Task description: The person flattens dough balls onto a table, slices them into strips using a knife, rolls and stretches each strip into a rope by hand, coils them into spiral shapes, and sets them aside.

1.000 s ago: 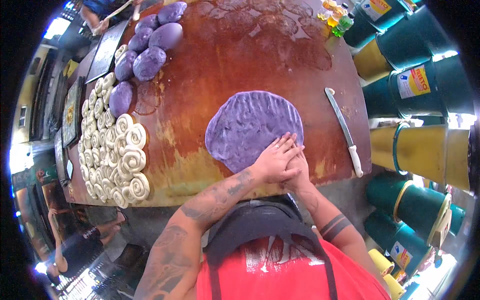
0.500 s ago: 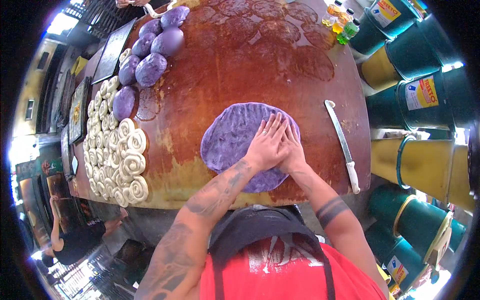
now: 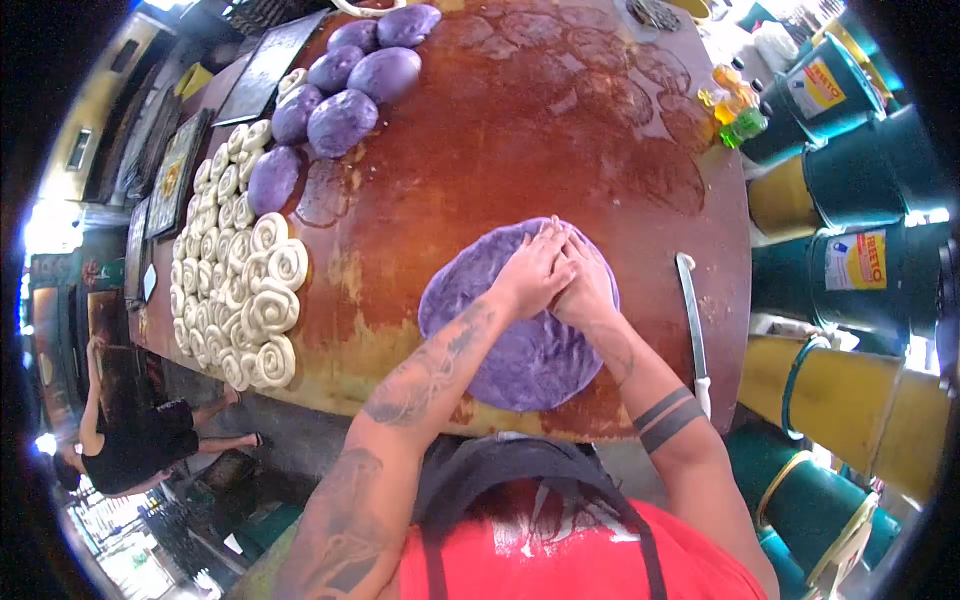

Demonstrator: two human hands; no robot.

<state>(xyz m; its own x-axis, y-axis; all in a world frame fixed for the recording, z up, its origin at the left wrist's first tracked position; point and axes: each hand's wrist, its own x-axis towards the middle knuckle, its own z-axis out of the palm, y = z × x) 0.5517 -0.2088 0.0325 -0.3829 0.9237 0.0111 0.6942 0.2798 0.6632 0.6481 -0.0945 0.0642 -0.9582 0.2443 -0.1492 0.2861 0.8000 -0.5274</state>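
Note:
A flattened round of purple dough (image 3: 530, 365) lies on the brown tabletop in front of me. Both palms press on its far right part, close to the upper edge. My left hand (image 3: 535, 272) lies partly over my right hand (image 3: 588, 285), fingers stretched out and pointing away from me. Some of the right hand's fingers are hidden under the left. Shallow dents mark the dough's surface. To the right of the dough is a long knife (image 3: 692, 318) with a white handle, its lower end partly behind my right forearm.
White coiled dough rolls (image 3: 240, 300) crowd the table's left side, with several purple dough balls (image 3: 342, 123) beyond. Bottles (image 3: 740, 110) stand at the far right corner. Green and yellow drums (image 3: 850, 262) line the right edge. Another person (image 3: 140, 445) is at lower left.
My view has shifted, so the table's things sit differently in the picture. Both hands have moved toward the dough's far edge, still pressing on it.

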